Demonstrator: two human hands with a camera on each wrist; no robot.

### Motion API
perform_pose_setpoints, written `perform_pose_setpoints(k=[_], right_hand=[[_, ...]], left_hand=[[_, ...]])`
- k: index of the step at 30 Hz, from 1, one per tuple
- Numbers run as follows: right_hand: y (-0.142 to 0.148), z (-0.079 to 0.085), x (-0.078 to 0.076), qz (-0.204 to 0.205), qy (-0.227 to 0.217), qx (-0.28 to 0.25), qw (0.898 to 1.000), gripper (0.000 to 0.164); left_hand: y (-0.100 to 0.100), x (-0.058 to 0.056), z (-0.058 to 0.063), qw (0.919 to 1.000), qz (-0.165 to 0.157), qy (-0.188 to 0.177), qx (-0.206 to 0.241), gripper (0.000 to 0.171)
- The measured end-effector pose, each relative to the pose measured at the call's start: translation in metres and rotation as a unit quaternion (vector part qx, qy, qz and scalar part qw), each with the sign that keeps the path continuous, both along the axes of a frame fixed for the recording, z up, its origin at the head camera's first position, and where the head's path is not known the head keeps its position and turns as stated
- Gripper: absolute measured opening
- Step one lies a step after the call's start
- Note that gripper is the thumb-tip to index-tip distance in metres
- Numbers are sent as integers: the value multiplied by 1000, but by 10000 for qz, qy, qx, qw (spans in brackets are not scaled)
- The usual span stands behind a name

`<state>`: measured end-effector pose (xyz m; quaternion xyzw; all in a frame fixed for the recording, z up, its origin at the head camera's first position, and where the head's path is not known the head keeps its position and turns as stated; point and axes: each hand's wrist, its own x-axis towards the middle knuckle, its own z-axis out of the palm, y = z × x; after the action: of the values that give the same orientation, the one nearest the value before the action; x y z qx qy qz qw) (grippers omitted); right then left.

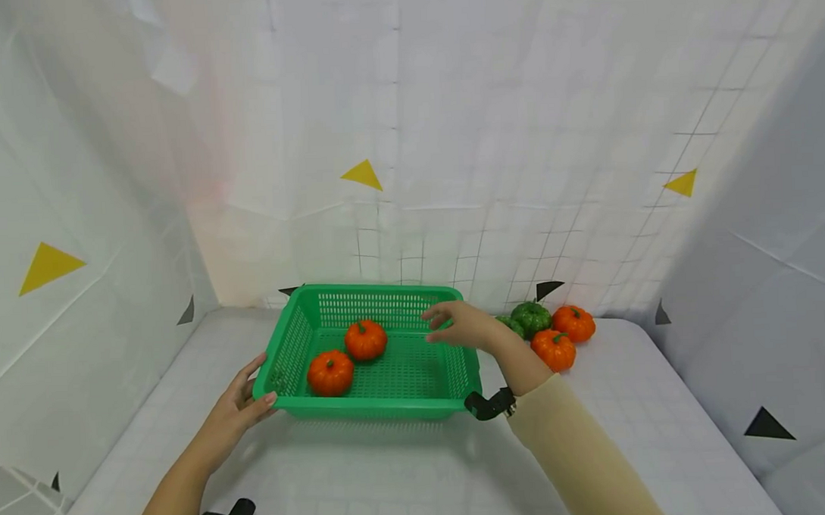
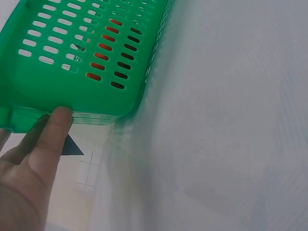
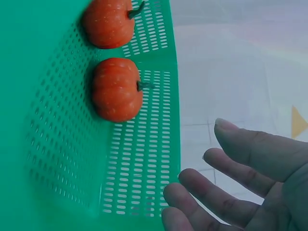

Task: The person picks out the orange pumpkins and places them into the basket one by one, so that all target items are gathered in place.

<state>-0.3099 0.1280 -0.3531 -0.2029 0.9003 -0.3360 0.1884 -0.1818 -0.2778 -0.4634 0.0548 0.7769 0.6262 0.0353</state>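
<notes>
A green plastic basket (image 1: pixel 370 407) with slotted walls stands on the table. Two small orange pumpkins, one nearer the front left (image 1: pixel 331 373) and one behind it (image 1: pixel 365 340), lie in its left half. My left hand (image 1: pixel 235 408) touches the basket's front left corner, thumb and fingertips at the rim; in the left wrist view its extended fingers (image 2: pixel 57 126) meet the outer wall. Over the right part of the basket hovers my right hand (image 1: pixel 461 325), fingers loosely bent and apart, with nothing in it. The right wrist view shows both pumpkins beyond its fingertips.
Right of the basket, two more orange pumpkins, a front one (image 1: pixel 553 350) and a back one (image 1: pixel 574 324), sit beside green ridged vegetables (image 1: pixel 531 318), partly hidden by the right forearm. White sheeting (image 1: pixel 517 132) with yellow and black triangles walls the white table (image 1: pixel 366 479).
</notes>
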Motion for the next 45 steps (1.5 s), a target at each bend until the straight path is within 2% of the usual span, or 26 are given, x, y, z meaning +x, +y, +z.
perform_pose_setpoints(k=[7,14,31,38,45], right_hand=[[20,0,12,96,233,-321,9992,45],[38,-3,25,-125,355,-410,9985,46],[79,-30,44,-731,935,-670,9907,42],[94,-40,48,-946,982,-747,9878,39],[113,-51,50,-1170,1236,-606,9835,39]], left_hand=[[0,0,-2,10000,-33,34,32,78],[0,1,2,10000,-57,10,60,78],[1,2,0,10000,27,-54,23,78],[1,3,0,9999,65,-72,28,78],[0,3,0,10000,-64,9,52,78]])
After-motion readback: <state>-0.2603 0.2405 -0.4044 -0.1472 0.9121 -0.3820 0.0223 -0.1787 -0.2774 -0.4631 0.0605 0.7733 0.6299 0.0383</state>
